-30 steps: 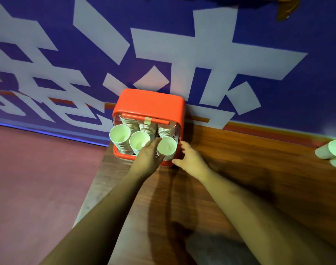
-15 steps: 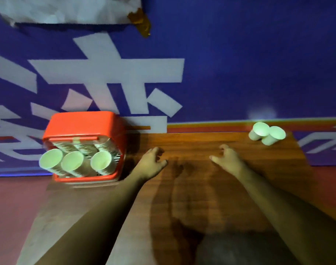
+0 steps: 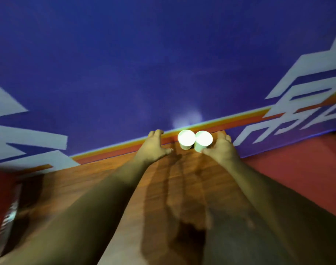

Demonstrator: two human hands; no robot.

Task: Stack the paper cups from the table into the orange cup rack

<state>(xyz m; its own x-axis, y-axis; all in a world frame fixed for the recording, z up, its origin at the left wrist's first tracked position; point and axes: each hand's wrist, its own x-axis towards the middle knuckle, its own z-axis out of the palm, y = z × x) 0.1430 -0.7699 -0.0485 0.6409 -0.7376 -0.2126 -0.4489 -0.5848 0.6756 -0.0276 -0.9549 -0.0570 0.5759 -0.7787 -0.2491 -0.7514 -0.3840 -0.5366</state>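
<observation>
Nearest, at about eight o'clock on the left edge, a blurred orange plastic cup rack [image 3: 2, 224] shows only in part; how full it is cannot be read here. The brown wood-grain table [image 3: 182, 188] runs forward from there, bare between the two forearms.

Farther out, near twelve o'clock at the table's back edge, the left hand [image 3: 153, 148] hovers with fingers spread wide and empty, just beside the left white paper cup [image 3: 186, 138]. The right hand [image 3: 220, 150] is curled loosely round the right white paper cup [image 3: 203, 139], touching its side; whether the grip has closed I cannot tell. The two cups stand upright, touching each other.

Judging by this, at least these two cups remain to be carried to the rack and stacked. Behind rises a blue wall banner with white characters [image 3: 163, 64].
</observation>
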